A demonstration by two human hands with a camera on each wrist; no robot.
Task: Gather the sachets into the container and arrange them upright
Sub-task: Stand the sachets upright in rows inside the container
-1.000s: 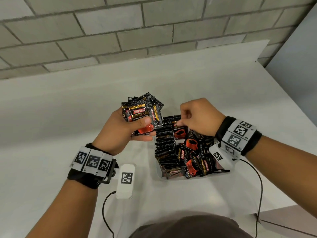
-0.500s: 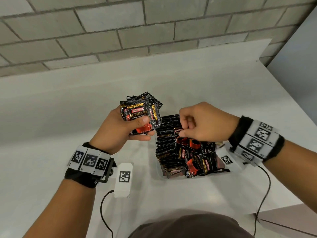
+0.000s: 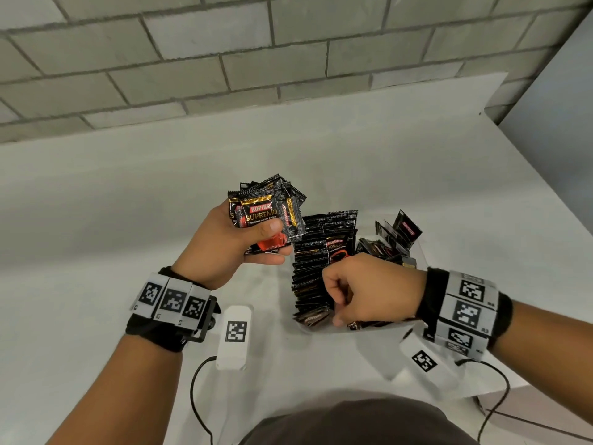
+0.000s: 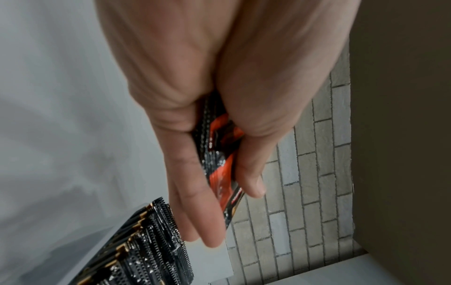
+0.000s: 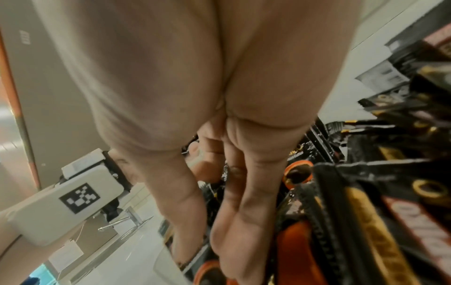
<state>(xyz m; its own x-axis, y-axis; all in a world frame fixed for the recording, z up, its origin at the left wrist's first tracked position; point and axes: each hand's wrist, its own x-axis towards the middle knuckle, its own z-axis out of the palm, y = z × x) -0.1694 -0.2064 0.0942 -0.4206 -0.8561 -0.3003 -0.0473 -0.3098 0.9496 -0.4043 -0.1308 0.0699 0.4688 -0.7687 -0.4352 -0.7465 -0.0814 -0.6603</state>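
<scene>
Grey block walling is running behind the white table (image 3: 128,194), and a person is standing over it with tagged bands on both wrists. Their left hand (image 3: 231,248) is holding up a fanned bundle of sachets (image 3: 266,213), black and red coffee packets, the thumb pressing across the front one and the fingers lying flat behind; the left wrist view is showing the bundle (image 4: 219,154) squeezed between thumb and fingers. Just to the right of that hand, the container (image 3: 321,330) is sitting on the table, its low clear rim barely showing at the near edge. A row of sachets (image 3: 316,252) is standing upright along its left side, packed tight edge to edge, while looser sachets (image 3: 398,236) are leaning at angles on the far right. The right hand (image 3: 369,290) is reaching into the near end of the container, fingers curled down among the packets; from the right wrist view the fingertips (image 5: 231,241) are touching them, but I cannot tell whether they are gripping one.
</scene>
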